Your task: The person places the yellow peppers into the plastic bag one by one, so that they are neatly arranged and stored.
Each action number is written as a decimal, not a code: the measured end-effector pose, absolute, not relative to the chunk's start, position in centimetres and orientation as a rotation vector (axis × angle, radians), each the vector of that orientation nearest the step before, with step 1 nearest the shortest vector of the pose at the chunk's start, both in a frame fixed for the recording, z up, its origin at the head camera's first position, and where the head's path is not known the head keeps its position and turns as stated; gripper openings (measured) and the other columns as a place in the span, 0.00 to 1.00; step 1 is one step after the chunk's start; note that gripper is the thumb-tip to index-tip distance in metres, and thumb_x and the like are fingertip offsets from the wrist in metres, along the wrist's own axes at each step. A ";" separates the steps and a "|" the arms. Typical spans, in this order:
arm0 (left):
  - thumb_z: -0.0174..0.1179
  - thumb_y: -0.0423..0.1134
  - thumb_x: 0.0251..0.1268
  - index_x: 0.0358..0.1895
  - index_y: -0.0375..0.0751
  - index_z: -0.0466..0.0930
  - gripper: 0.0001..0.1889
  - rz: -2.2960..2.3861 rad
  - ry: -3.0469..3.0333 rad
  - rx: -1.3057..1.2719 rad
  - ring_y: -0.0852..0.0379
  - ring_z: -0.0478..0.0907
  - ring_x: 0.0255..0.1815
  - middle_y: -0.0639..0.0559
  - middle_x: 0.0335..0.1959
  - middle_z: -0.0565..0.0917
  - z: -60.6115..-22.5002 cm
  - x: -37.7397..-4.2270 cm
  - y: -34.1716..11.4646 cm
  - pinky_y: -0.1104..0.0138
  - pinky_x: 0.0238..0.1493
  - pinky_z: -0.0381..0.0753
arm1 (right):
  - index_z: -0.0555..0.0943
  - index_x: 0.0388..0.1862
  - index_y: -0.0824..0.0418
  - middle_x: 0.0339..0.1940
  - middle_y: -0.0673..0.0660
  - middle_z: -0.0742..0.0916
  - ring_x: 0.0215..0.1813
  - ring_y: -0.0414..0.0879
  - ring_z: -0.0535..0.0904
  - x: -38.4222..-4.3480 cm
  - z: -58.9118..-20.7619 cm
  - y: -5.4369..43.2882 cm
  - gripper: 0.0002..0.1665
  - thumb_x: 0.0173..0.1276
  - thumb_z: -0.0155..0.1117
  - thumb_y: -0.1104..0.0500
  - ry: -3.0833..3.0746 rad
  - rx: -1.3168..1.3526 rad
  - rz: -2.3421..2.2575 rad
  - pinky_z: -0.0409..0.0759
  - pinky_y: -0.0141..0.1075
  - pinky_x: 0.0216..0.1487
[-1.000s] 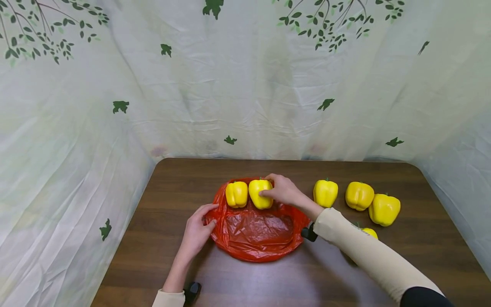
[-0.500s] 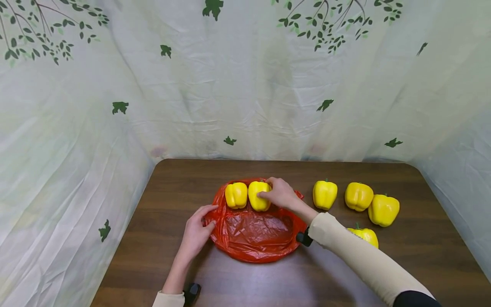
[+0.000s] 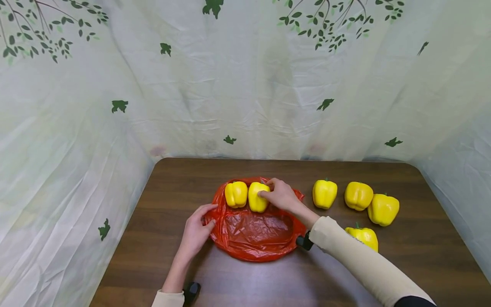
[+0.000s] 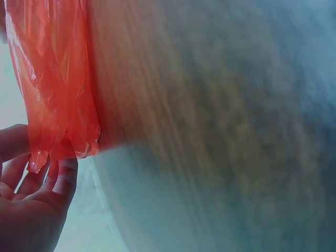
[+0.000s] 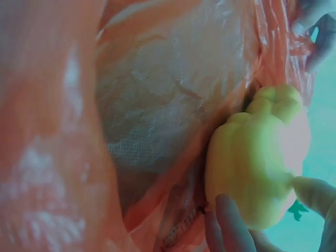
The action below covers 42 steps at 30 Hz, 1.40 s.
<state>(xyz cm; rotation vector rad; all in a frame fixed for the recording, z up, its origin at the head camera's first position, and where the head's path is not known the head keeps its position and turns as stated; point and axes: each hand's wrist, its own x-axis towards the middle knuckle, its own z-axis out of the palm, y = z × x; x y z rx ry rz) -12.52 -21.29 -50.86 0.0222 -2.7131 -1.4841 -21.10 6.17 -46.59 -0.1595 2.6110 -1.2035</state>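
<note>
A red plastic bag [image 3: 255, 245] lies on the table with its mouth spread wide. Two yellow bell peppers are side by side at its far part: the left pepper [image 3: 236, 195] and the right pepper [image 3: 258, 198]. My right hand [image 3: 283, 194] grips the right pepper from its right side, thumb on the front; the right wrist view shows this pepper [image 5: 249, 163] between thumb and fingers. My left hand [image 3: 196, 230] holds the bag's left edge, and in the left wrist view the bag's edge [image 4: 60, 105] runs between thumb and fingers.
More yellow bell peppers stand to the right: one [image 3: 324, 194] near the bag, a pair [image 3: 358, 196] farther right, and one [image 3: 363, 237] partly behind the right sleeve [image 3: 353, 251]. The brown table [image 3: 184, 179] is backed by a leaf-patterned cloth [image 3: 261, 106].
The right hand and the pepper it grips have shifted slightly left and down, closer to the other pepper. The right sleeve has moved left, uncovering more of the nearest loose pepper. The left hand stays put.
</note>
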 end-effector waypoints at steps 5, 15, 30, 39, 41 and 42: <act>0.61 0.22 0.61 0.58 0.43 0.80 0.23 -1.484 -2.713 0.019 0.45 0.73 0.62 0.45 0.61 0.76 -50.9 -12.6 -21.3 0.51 0.60 0.75 | 0.74 0.62 0.66 0.44 0.60 0.82 0.37 0.56 0.81 -21.1 -46.7 6.2 0.31 0.66 0.68 0.50 2.523 -0.100 -1.301 0.81 0.39 0.36; 0.61 0.23 0.61 0.58 0.43 0.80 0.22 -1.481 -2.715 0.019 0.45 0.73 0.62 0.45 0.61 0.76 -50.7 -12.6 -21.1 0.51 0.59 0.76 | 0.73 0.62 0.66 0.48 0.61 0.82 0.38 0.53 0.79 -21.0 -47.0 5.8 0.29 0.67 0.67 0.54 2.478 -0.050 -1.412 0.81 0.36 0.37; 0.60 0.22 0.61 0.58 0.43 0.80 0.22 -1.489 -2.708 0.025 0.45 0.73 0.62 0.45 0.61 0.76 -50.8 -12.6 -21.1 0.51 0.59 0.76 | 0.72 0.65 0.63 0.59 0.62 0.79 0.48 0.52 0.78 -20.0 -46.6 6.5 0.30 0.68 0.66 0.55 2.471 -0.025 -1.446 0.83 0.43 0.50; 0.61 0.23 0.61 0.58 0.43 0.80 0.22 -1.494 -2.703 0.024 0.46 0.73 0.61 0.46 0.60 0.77 -50.7 -12.5 -21.1 0.51 0.59 0.76 | 0.72 0.67 0.61 0.62 0.61 0.79 0.56 0.55 0.80 -17.8 -45.5 7.9 0.29 0.69 0.66 0.56 2.492 -0.159 -1.521 0.83 0.47 0.50; 0.61 0.23 0.61 0.58 0.44 0.80 0.22 -1.492 -2.704 0.026 0.46 0.73 0.61 0.46 0.60 0.77 -50.6 -12.5 -21.1 0.51 0.59 0.76 | 0.72 0.67 0.61 0.61 0.61 0.79 0.56 0.55 0.80 -17.3 -45.5 8.2 0.29 0.69 0.66 0.57 2.505 -0.173 -1.537 0.83 0.47 0.49; 0.61 0.23 0.61 0.58 0.44 0.81 0.22 -1.491 -2.703 0.026 0.46 0.73 0.61 0.46 0.60 0.77 -50.6 -12.5 -21.1 0.51 0.59 0.77 | 0.72 0.67 0.62 0.61 0.61 0.80 0.55 0.55 0.80 -17.0 -45.5 8.3 0.29 0.69 0.66 0.57 2.513 -0.184 -1.544 0.84 0.46 0.49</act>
